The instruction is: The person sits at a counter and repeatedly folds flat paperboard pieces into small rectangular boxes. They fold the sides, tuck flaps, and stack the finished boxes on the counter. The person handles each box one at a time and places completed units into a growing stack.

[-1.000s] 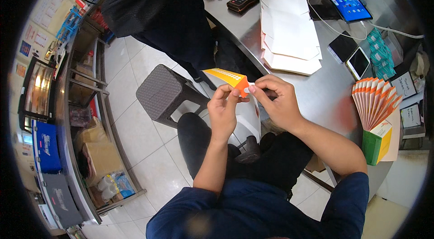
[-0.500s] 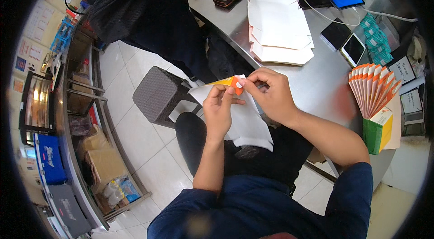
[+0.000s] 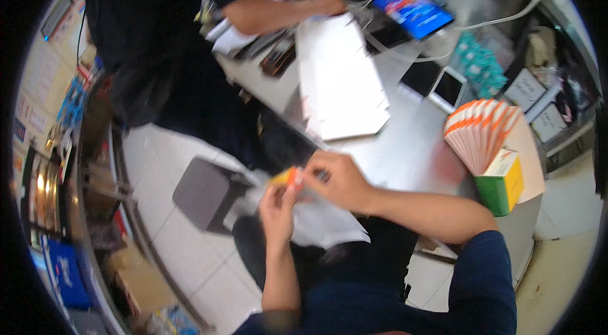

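Observation:
A flat cardboard carton blank [image 3: 326, 224], white on its inner face with a yellow and orange printed outer end, lies over my lap. My left hand [image 3: 277, 208] pinches its printed end between thumb and fingers. Close on the right, my right hand [image 3: 339, 180] has its thumb and fingertips closed at the same orange corner, where a small white part shows. Blur hides whether that white part is a flap or a separate piece.
On the metal table [image 3: 411, 158] lie a stack of white carton blanks [image 3: 345, 82], phones [image 3: 448, 89], a tablet [image 3: 413, 11] and fanned orange-white cartons [image 3: 478, 139] by a green-yellow box [image 3: 503, 186]. Another person's hand [image 3: 329, 4] touches the stack's far end. A stool [image 3: 201, 195] stands left.
The view has shifted and blurred, so the scene sits lower and further left. More of the other person's arm shows. Both my hands remain on the carton's printed end.

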Tool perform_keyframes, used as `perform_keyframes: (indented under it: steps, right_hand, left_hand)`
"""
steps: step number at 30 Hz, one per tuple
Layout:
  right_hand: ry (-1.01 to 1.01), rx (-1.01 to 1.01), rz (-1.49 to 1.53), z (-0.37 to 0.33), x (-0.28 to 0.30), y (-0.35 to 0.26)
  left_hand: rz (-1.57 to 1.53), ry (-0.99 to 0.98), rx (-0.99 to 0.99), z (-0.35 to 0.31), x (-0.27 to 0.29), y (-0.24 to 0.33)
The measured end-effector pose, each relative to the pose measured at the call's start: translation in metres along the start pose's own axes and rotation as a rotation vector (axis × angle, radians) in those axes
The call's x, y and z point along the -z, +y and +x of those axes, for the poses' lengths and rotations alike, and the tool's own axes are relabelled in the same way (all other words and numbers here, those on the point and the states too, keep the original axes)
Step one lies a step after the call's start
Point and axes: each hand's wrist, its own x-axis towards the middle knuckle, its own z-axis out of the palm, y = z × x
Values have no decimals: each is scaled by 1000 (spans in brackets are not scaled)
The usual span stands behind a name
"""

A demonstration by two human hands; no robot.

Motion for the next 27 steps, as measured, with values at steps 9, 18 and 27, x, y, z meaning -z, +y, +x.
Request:
perform_keyframes:
  steps: [9,18,27]
  right_hand:
    - [1,-40,16,-3,8,-14]
    - [-108,-41,-13,-7,6,-25]
    - [-80,13,-18,-10,5,-23]
  left_hand:
    - [-131,-80,7,5,-6,-8]
    - [-138,-140,38,1,4,0]
    - [-127,-137,21,1,7,-3]
